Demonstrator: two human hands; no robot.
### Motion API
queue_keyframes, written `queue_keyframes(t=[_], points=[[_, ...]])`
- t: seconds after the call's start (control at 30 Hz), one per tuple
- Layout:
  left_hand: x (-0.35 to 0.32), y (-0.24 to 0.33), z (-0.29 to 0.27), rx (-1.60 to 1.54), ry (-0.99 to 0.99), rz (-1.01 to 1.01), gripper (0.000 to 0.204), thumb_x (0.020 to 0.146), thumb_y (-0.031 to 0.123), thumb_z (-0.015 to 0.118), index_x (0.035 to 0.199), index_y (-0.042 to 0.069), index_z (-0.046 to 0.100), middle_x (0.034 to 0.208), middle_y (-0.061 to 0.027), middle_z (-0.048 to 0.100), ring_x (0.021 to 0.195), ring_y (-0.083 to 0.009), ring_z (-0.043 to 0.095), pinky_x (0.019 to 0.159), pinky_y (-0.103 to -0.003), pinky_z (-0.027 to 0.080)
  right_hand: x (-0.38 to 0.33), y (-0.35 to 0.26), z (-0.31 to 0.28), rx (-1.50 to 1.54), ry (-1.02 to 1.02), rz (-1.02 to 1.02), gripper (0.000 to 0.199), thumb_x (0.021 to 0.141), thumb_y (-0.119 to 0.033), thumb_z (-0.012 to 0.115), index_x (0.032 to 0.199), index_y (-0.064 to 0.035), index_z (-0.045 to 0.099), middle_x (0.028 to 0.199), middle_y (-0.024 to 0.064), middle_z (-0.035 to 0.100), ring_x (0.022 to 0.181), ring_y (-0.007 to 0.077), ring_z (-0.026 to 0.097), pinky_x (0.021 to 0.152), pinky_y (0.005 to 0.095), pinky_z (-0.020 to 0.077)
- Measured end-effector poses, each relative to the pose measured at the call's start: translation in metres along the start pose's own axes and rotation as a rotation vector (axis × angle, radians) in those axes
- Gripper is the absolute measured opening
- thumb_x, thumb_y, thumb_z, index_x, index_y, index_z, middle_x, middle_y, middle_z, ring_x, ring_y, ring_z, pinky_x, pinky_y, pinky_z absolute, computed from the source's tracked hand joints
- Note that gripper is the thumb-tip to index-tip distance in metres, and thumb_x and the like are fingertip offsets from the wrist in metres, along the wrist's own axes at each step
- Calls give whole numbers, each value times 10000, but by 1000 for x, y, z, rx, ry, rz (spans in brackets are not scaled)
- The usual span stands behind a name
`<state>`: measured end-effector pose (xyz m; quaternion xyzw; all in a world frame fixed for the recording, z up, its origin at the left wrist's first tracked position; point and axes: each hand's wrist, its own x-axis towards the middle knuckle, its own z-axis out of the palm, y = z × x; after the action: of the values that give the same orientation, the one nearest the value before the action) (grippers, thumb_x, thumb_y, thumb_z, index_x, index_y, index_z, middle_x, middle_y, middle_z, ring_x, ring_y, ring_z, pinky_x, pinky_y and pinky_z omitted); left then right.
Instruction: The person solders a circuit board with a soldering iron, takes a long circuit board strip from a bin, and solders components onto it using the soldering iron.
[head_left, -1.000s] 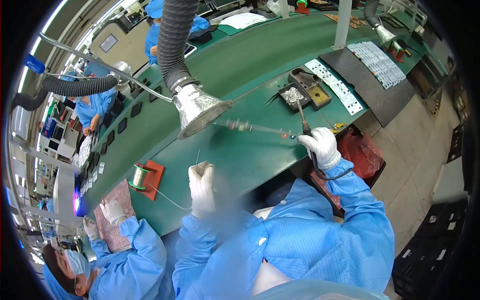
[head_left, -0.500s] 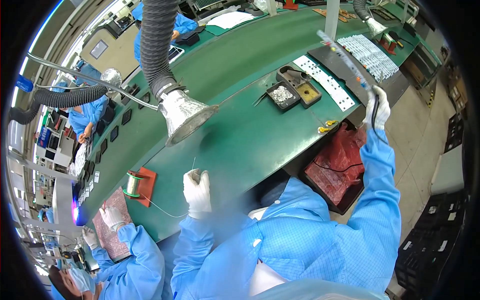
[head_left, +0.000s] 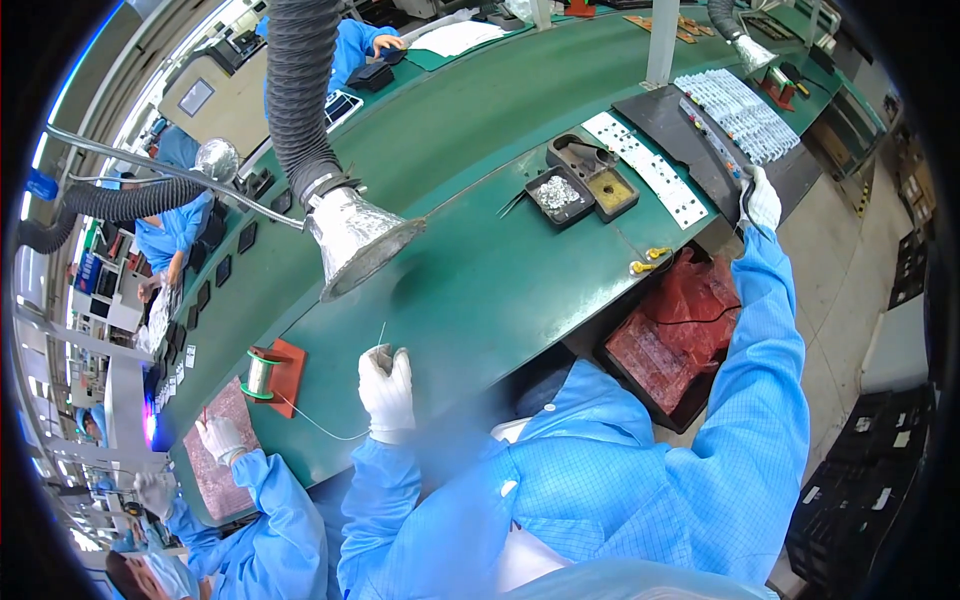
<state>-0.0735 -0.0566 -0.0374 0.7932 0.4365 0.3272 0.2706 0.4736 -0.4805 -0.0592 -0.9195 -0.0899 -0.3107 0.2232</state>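
My left hand (head_left: 386, 392), in a white glove, is closed over the green bench with solder wire (head_left: 382, 333) sticking up from its fingers. The wire runs back to a spool (head_left: 259, 375) on a red-brown stand (head_left: 287, 376). At the right, my gloved right hand (head_left: 761, 203) is closed at the near end of a narrow light strip (head_left: 712, 138) with small coloured parts. That strip lies on a dark board (head_left: 660, 130). A black corded item (head_left: 746, 200) is also in the right hand; its tip is hidden.
A silvery fume hood (head_left: 360, 240) hangs over the bench. Black trays of small parts (head_left: 562, 197) stand beside a white perforated strip (head_left: 645, 168). More white strips (head_left: 735, 115) lie on the dark board. A red bag (head_left: 690, 300) fills a bin below. A co-worker's gloved hand (head_left: 220, 437) is at left.
My right hand has lowered the raised strip onto the dark board, beside the white strips. My left hand still holds the wire and has barely moved.
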Motion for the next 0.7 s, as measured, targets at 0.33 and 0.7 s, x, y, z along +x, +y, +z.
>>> queue_keyframes(t=[0.33,0.7], points=[[1,-8,3,30,-15,4,227,885,152,684,1023,-4,593,852,-68,634,727,-127,562,684,-289,484,2,-23,-17,-6,-113,-72,226,898,-280,631,1089,-161,637,931,196,692,906,391,663,766,465,517],[-1,0,3,81,-2,31,223,878,161,692,1007,2,603,825,-70,620,710,-140,556,675,-291,479,48,-13,-2,-90,-74,-140,256,917,-165,473,1112,-194,636,900,210,681,874,399,661,749,485,510]])
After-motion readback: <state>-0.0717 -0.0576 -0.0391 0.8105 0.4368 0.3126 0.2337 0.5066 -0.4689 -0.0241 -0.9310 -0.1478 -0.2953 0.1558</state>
